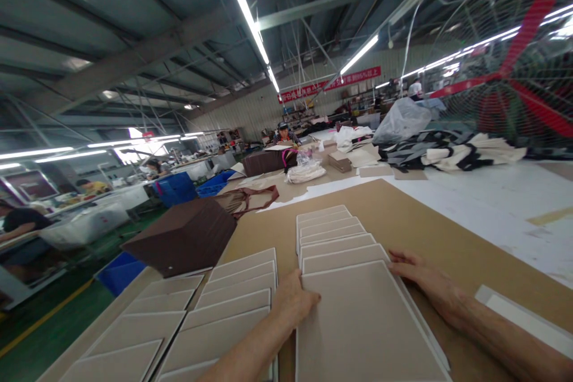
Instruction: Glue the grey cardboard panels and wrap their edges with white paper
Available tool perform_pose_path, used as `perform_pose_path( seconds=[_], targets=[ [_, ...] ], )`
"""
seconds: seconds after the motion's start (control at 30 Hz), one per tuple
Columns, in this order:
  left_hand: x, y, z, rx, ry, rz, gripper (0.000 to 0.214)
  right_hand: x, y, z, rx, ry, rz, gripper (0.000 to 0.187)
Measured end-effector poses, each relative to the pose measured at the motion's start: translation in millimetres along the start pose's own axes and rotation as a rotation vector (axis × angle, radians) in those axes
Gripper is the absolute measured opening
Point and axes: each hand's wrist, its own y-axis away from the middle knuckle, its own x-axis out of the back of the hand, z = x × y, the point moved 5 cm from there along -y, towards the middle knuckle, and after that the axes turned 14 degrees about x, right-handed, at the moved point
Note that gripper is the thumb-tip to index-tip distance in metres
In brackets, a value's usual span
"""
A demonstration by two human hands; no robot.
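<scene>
On the far left a green floor (49, 310) with a yellow line (42, 322) runs beside the desk (487, 203), and a blue crate (119, 273) sits on it just off the desk's near left edge; a dark brown bag (179, 237) lies at the left edge of a large brown cardboard sheet (264, 233), which covers the near end of the desk; two overlapping rows of flat beige panels lie on that sheet, the left row (215, 334) running along its left side and the right row (333, 239) just beside it; the left hand (292, 303) lies open and flat at the gap between the rows, its grip closed on nothing, touching the left edge of the front panel (362, 322) of the right row; the right hand (423, 274) is also open, its fingers (400, 258) resting on that panel's upper right edge; a white strip (521, 317) lies on the cardboard near the right edge; farther along the desk are white bags (307, 173), a pile of black and cream fabric (452, 152) and a grey plastic sack (400, 120); a co-worker (283, 134) sits beyond the far end; a large red fan (505, 77) stands at the upper right.
</scene>
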Motion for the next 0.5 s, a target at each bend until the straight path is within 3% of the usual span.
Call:
perform_pose_path(
  seconds=[0.1,0.3,0.5],
  targets=[
    [0.3,0.8,0.5,0.014,0.002,-0.006,0.041,-2.6,-0.2,3.0,-0.007,-0.102,-0.008,0.059],
    [2.3,3.2,2.4,0.045,-0.012,-0.01,0.044,6.8,-9.1,13.7,0.084,0.266,0.024,0.065],
    [4.2,14.4,-2.4,0.063,-0.006,-0.009,0.046,12.4,-12.0,19.0,0.089,0.299,-0.011,0.062]
  ],
)
